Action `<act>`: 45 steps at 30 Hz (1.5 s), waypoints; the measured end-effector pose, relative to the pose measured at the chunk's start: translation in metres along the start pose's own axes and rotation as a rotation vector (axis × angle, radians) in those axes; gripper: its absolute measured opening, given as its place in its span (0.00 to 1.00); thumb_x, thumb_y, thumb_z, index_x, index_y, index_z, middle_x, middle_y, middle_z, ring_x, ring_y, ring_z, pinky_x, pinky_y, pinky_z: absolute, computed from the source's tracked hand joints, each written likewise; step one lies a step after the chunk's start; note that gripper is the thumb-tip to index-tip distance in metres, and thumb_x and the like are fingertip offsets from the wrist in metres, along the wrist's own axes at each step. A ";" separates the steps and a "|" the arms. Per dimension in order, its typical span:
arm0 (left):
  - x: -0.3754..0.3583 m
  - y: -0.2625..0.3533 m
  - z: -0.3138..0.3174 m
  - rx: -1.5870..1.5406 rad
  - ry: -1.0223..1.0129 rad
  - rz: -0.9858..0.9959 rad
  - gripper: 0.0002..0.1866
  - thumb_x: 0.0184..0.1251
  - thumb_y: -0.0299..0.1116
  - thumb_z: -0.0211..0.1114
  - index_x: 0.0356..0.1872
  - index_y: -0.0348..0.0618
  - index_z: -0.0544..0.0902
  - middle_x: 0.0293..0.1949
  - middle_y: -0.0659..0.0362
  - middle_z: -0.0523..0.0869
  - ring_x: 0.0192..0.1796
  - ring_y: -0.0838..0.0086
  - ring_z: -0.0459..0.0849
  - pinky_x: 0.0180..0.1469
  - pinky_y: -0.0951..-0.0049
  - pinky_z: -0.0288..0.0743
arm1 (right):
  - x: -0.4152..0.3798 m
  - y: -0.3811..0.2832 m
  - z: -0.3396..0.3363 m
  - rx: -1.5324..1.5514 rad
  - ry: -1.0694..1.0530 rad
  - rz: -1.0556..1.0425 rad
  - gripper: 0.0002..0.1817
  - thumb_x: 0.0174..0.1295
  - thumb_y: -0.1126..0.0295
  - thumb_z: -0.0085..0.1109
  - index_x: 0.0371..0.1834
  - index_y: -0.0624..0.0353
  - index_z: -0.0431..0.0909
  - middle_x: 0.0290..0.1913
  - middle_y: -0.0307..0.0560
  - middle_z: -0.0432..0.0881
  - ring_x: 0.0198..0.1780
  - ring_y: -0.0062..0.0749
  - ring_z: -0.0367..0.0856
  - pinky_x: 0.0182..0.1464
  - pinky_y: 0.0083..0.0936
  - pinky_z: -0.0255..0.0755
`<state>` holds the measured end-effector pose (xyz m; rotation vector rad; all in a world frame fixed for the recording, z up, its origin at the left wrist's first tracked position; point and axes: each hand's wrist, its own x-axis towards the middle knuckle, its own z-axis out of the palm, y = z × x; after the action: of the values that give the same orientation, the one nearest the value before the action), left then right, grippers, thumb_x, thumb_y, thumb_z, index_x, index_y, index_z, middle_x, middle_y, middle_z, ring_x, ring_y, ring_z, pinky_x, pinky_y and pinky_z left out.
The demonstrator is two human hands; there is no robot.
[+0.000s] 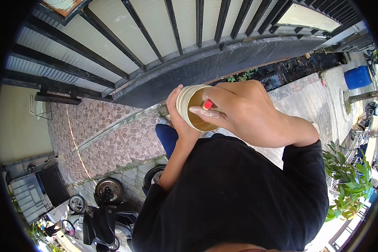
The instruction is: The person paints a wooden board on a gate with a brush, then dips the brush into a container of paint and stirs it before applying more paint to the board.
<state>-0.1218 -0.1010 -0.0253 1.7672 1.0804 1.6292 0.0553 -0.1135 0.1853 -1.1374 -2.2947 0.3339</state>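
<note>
A cream-coloured round container point(183, 105) with a ridged rim is tilted so that its open mouth faces the camera; its inside looks yellowish-brown. My left hand point(178, 115) wraps round its outer left side. At the mouth, my right hand point(243, 109) pinches a thin tool with a red end point(207, 104) between thumb and fingers. The lower part of this tool is hidden by the hand and the container. Whitish smears show on my right thumb.
Ahead stands a dark metal fence point(199, 25) with a black lower panel point(164, 84). Motorcycles point(107, 222) are parked at the lower left. A blue barrel point(358, 77) stands at the right, above a leafy plant point(350, 185). Stone-patterned paving point(122, 143) lies at left.
</note>
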 end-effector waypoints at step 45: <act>-0.005 0.003 -0.022 0.266 0.055 0.116 0.52 0.60 0.41 0.90 0.80 0.40 0.65 0.75 0.41 0.76 0.78 0.48 0.76 0.80 0.50 0.68 | 0.009 -0.006 0.008 0.057 -0.038 -0.085 0.15 0.71 0.60 0.77 0.38 0.62 0.87 0.30 0.53 0.88 0.29 0.52 0.89 0.31 0.42 0.80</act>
<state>-0.1428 -0.1103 -0.0227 1.9975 1.2923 1.6736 0.0417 -0.1098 0.1847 -1.0100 -2.3433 0.3882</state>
